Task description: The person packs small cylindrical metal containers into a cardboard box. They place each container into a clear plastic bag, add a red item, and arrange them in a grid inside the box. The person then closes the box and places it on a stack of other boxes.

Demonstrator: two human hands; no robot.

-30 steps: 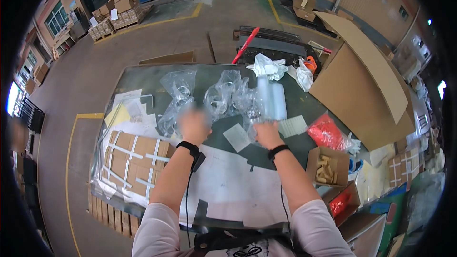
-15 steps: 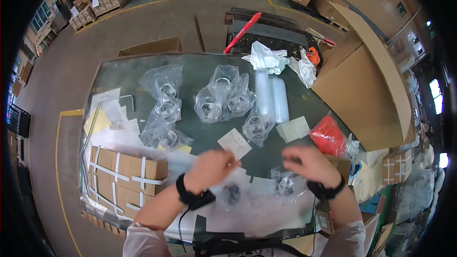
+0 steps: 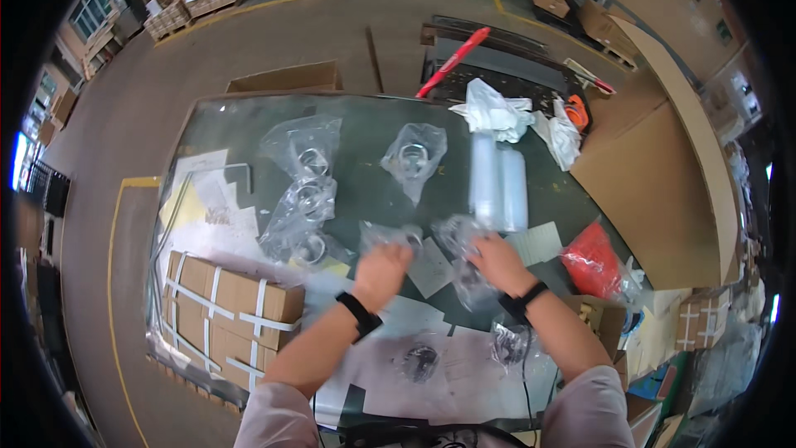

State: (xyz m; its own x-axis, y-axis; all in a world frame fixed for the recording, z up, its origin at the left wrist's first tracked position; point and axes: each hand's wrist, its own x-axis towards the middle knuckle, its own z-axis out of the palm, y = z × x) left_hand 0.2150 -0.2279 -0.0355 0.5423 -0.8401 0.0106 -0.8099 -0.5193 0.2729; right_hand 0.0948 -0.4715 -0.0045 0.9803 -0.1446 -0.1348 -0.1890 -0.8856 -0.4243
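Observation:
My left hand is closed on a clear plastic bag with a metal ring inside, at the middle of the table. To its right, my right hand grips clear bagged metal rings; motion blur hides how many it has. Beyond the hands lies a single bagged ring. On the left, three more bagged rings form a column. Near my body are a bag of dark parts and another small clear bag. A paper slip lies between my hands.
Strapped cardboard boxes occupy the table's left front. Two rolls of clear film lie right of centre, near crumpled white plastic. A red bag and a large open carton stand at the right.
Both hands have reached forward and taken hold of bagged rings. Two bags have left the middle cluster, leaving one there. The whole view has shifted slightly.

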